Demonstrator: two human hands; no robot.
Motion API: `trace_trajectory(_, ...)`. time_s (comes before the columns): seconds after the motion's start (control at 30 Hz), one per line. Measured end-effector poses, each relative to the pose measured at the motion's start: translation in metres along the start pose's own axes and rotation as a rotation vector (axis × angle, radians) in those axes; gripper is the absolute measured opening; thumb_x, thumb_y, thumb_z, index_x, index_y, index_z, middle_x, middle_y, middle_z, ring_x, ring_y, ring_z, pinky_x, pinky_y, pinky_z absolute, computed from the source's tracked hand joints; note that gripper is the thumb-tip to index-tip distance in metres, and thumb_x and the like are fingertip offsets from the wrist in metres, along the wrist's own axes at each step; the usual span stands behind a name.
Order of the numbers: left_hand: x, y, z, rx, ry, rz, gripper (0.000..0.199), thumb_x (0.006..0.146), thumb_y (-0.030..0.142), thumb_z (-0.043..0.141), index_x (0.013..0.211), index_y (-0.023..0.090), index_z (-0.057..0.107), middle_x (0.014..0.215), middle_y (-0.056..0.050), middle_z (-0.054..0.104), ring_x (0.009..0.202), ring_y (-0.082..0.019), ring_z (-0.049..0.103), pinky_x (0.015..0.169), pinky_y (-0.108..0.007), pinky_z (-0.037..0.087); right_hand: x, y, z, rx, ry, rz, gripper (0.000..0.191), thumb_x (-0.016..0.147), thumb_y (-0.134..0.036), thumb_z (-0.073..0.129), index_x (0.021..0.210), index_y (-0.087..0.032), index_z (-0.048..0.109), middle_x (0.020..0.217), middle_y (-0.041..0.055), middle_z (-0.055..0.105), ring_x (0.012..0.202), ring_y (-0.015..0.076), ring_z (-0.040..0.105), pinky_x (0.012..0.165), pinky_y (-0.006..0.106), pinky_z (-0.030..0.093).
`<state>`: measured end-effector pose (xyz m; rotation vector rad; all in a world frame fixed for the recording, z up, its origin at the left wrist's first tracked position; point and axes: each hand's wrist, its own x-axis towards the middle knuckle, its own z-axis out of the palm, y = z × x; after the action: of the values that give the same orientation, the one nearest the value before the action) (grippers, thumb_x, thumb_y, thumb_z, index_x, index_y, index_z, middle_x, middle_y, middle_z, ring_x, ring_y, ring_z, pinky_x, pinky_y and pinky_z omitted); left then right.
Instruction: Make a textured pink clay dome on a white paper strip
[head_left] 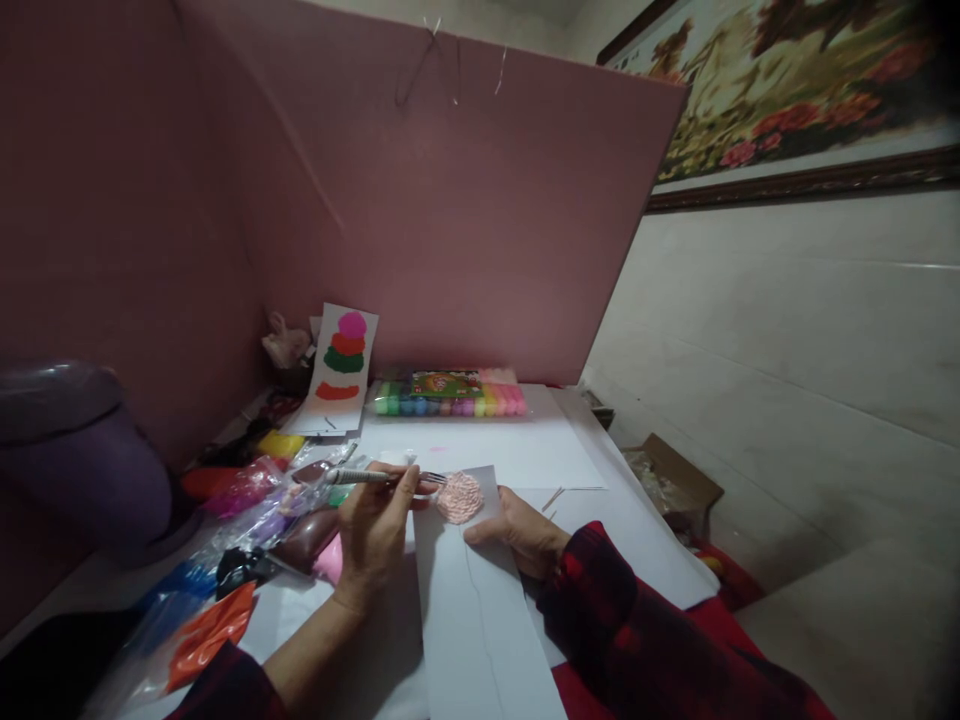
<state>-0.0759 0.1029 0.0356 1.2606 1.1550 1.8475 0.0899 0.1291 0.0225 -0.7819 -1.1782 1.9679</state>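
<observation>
My left hand (379,525) is closed around the handle of a fork (361,477). Its tines rest at the left edge of a round, pale pink clay patch (460,498) with a rough, ridged surface. The patch sits near the top of a long white card (472,620), which has a thin pencil line running down it. My right hand (517,532) grips the card's right edge, thumb on top beside the patch and fingers underneath, partly hidden.
Several bags of coloured clay (300,540) lie on the left. At the back are a pack of clay sticks (450,393) and a card with coloured patches (341,370). A purple bin (82,460) stands far left; thin sticks (553,499) lie right. A pink panel (442,200) rises behind.
</observation>
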Motion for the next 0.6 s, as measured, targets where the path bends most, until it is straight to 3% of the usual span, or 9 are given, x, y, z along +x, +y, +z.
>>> trace_trajectory(0.43,0.001,0.001,0.010,-0.059,0.040,-0.029,0.018,0.076,0.030,0.070,0.079,0.015,0.060,0.064,-0.001,0.071,0.061,-0.018,0.070,0.052,-0.026,0.059,0.000,-0.002,0.001,-0.009,-0.084,-0.039,0.058,0.052,-0.001,0.063,0.108,-0.016,0.068,0.081,0.0026,0.069,0.070,0.0172,0.061,0.082,0.037,0.046)
trace_trajectory(0.6,0.002,0.002,0.009,-0.047,0.042,-0.022,0.019,0.076,0.030,0.070,0.079,0.015,0.058,0.062,0.000,0.069,0.060,-0.018,0.070,0.050,-0.026,0.059,0.000,-0.002,0.000,-0.012,-0.099,-0.034,0.057,0.052,-0.001,0.063,0.107,-0.016,0.068,0.084,0.0037,0.070,0.074,0.0191,0.061,0.081,0.037,0.046)
